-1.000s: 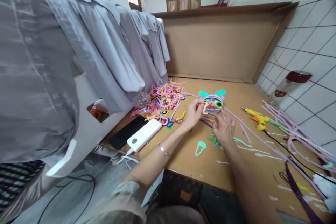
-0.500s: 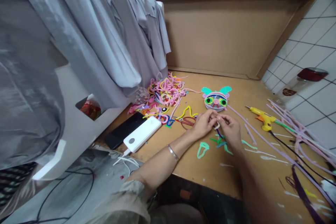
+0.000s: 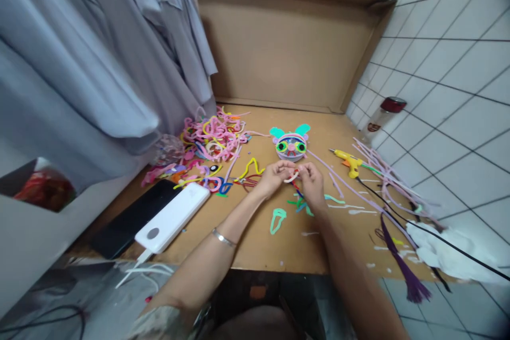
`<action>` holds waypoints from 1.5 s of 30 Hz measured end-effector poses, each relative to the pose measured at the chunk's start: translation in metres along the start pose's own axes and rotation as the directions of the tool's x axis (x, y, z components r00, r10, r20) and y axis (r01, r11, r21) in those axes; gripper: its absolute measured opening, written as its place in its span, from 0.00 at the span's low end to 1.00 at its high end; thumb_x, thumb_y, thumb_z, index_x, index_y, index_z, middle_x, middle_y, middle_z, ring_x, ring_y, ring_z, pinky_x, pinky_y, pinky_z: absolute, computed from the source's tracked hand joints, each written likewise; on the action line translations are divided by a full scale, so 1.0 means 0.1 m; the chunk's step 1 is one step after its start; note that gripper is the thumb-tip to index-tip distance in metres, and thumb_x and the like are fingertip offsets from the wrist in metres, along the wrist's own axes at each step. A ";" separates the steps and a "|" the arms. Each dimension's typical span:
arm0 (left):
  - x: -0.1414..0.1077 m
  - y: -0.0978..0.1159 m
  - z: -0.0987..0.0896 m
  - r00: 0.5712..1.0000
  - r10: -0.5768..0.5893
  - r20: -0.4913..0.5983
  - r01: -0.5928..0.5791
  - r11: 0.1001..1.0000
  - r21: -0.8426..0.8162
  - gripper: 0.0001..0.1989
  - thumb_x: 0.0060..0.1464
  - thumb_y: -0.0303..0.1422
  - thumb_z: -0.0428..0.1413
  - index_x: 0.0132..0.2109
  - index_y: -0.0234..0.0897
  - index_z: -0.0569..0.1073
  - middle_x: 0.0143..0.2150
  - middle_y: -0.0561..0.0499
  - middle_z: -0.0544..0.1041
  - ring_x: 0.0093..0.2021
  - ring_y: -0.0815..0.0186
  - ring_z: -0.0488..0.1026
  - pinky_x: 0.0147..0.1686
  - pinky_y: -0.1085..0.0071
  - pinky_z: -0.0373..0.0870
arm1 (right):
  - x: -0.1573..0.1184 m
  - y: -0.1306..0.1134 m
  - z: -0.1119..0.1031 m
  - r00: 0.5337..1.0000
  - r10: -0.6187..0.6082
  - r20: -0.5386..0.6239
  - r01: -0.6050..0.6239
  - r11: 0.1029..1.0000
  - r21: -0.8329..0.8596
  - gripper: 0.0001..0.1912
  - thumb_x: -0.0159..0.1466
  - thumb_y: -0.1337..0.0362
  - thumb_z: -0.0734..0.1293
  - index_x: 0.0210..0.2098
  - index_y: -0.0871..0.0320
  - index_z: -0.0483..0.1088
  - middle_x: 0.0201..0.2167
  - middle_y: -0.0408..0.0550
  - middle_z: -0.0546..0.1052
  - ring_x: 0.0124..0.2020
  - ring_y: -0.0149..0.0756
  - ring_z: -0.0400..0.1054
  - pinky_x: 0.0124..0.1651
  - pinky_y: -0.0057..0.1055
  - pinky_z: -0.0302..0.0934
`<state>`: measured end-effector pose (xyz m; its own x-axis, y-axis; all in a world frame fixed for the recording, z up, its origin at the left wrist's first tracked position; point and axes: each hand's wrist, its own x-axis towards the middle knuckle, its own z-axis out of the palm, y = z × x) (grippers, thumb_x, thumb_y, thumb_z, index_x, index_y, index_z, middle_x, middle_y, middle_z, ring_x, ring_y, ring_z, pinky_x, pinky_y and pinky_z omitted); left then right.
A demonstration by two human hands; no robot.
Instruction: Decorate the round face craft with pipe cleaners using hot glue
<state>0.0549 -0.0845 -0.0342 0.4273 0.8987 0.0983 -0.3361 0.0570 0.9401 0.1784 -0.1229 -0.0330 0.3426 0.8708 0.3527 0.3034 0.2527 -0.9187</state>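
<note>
My left hand (image 3: 275, 178) and my right hand (image 3: 312, 186) meet over the table, fingertips pinched close together. Between them is a short, curved white pipe cleaner piece (image 3: 292, 177), with a bit of red beside it; the fingers partly hide it. Just beyond the hands stands a colourful animal head (image 3: 291, 155) with green ears, yellow-ringed eyes and a pink nose. Below the fingers lie green and blue pipe cleaner scraps (image 3: 298, 204). A bent mint-green pipe cleaner loop (image 3: 278, 221) rests nearer to me, left of the right forearm.
A tangled heap of pink and yellow pipe cleaners (image 3: 217, 135) lies at left, behind a white power bank (image 3: 173, 218) and a black phone (image 3: 133, 218). To the right are a yellow glue gun (image 3: 348, 162), lilac pipe cleaners (image 3: 382, 170) and a purple tassel (image 3: 402, 265). Cardboard (image 3: 274, 48) stands behind.
The view has turned right, so everything sits further left in it. My hands stay together, with slightly more room between them, and the white piece shows more clearly with red beside it.
</note>
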 end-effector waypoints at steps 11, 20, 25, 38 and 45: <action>-0.05 0.19 -0.10 0.968 -0.108 0.226 0.038 0.955 0.294 0.25 0.40 0.52 0.63 0.30 0.31 0.75 0.22 0.57 0.67 0.24 0.74 0.58 0.27 0.75 0.53 | -0.05 -0.02 -0.03 0.993 -0.066 -0.097 0.056 0.993 -0.101 0.13 0.64 0.54 0.59 0.26 0.54 0.61 0.22 0.38 0.67 0.27 0.33 0.61 0.34 0.30 0.55; -0.06 0.24 -0.15 0.956 -0.153 0.251 0.002 0.857 0.515 0.19 0.45 0.45 0.57 0.22 0.37 0.60 0.20 0.60 0.53 0.23 0.75 0.47 0.25 0.73 0.43 | -0.04 -0.03 -0.02 0.985 -0.073 -0.157 0.052 0.989 -0.137 0.13 0.64 0.54 0.59 0.27 0.54 0.61 0.22 0.38 0.66 0.27 0.33 0.59 0.34 0.30 0.54; -0.08 0.31 -0.17 0.931 -0.167 0.326 -0.030 0.852 0.523 0.18 0.48 0.46 0.54 0.24 0.36 0.62 0.22 0.58 0.53 0.24 0.74 0.47 0.25 0.73 0.43 | -0.04 0.00 0.01 0.974 -0.076 -0.213 0.043 0.987 -0.153 0.13 0.63 0.53 0.59 0.27 0.53 0.60 0.22 0.39 0.66 0.27 0.34 0.60 0.34 0.31 0.55; -0.07 0.28 -0.14 0.982 -0.085 0.170 0.001 0.897 0.442 0.24 0.44 0.53 0.60 0.27 0.33 0.72 0.22 0.57 0.64 0.24 0.73 0.57 0.26 0.74 0.52 | 0.00 -0.04 -0.03 0.955 -0.023 -0.296 0.008 0.999 -0.053 0.15 0.63 0.52 0.58 0.26 0.53 0.59 0.21 0.38 0.64 0.26 0.32 0.58 0.33 0.31 0.55; 0.01 0.13 -0.16 0.999 -0.021 -0.036 0.027 0.985 0.171 0.24 0.44 0.53 0.62 0.25 0.33 0.71 0.21 0.54 0.69 0.20 0.75 0.59 0.23 0.76 0.56 | -0.03 -0.10 -0.05 0.950 -0.053 -0.308 0.032 0.997 -0.075 0.15 0.64 0.52 0.59 0.26 0.54 0.59 0.21 0.37 0.64 0.26 0.31 0.57 0.32 0.29 0.53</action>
<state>0.0373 -0.0754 -0.0269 0.4043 0.9122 0.0666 -0.1764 0.0064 0.9843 0.1784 -0.1305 -0.0242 0.5828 0.6841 0.4385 0.3797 0.2478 -0.8913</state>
